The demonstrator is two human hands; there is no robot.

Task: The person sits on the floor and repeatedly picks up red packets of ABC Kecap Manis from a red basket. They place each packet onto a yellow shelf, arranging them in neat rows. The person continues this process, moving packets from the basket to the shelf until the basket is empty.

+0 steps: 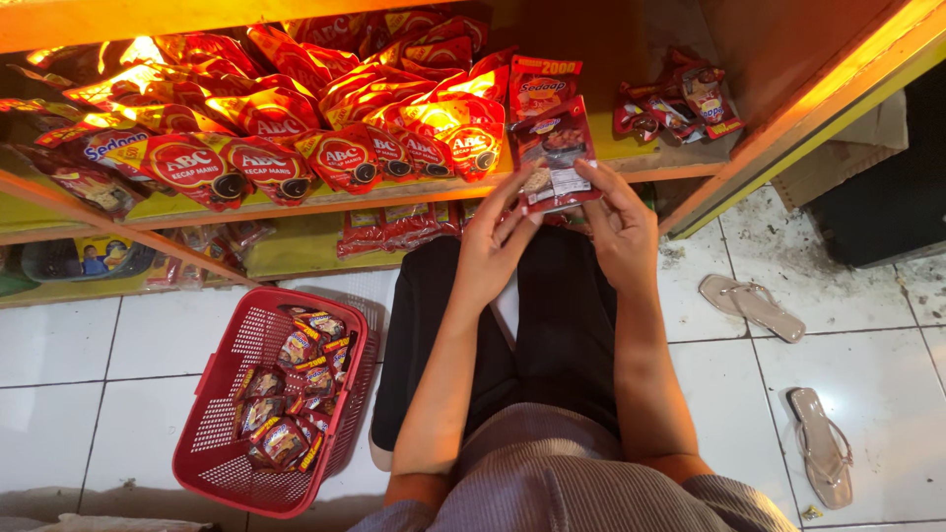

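Note:
My left hand (pixel 496 241) and my right hand (pixel 617 225) together hold a small dark red sachet (pixel 554 148) by its lower edge, in front of a wooden shelf (pixel 414 193). The sachet stands upright between my fingertips, just above the shelf's front lip. Behind it lie several red and yellow sauce pouches (pixel 347 158) in overlapping rows. A red plastic basket (pixel 212 433) on the tiled floor at my left holds several more dark red sachets (pixel 296 394). I am crouched, with my dark trousers below my hands.
A small heap of red packets (pixel 680 103) lies at the shelf's right end. A lower shelf (pixel 296 246) holds more packets. Two beige sandals (pixel 754 307) (pixel 820 445) lie on the white tiles at right. A dark box (pixel 887 187) stands at far right.

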